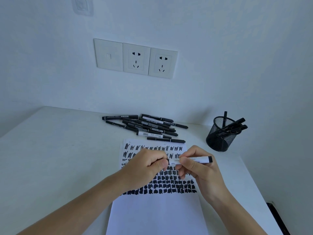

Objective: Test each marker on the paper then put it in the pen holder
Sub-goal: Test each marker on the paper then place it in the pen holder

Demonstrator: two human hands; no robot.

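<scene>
Paper (pixel 157 211): lies flat on the white table (pixel 50 150), nearest the viewer; lower half blank, upper half covered with rows of black test scribbles.
Left hand (pixel 145 167): above the scribbled rows, its grip closed on the left end of the marker, which the fingers hide.
Right hand (pixel 198 168): its grip closed around the marker's white barrel, thumb and fingertips on it.
Marker (pixel 198 159): held level between both hands over the paper, black end pointing right.
In the way: both hands cover part of the scribbles.
Loose markers (pixel 147 128): a heap lying just beyond the paper's far edge.
Pen holder (pixel 220 138): black mesh cup, right of the heap, holding several markers.
Wall sockets (pixel 135 58): three plates on the wall behind.
</scene>
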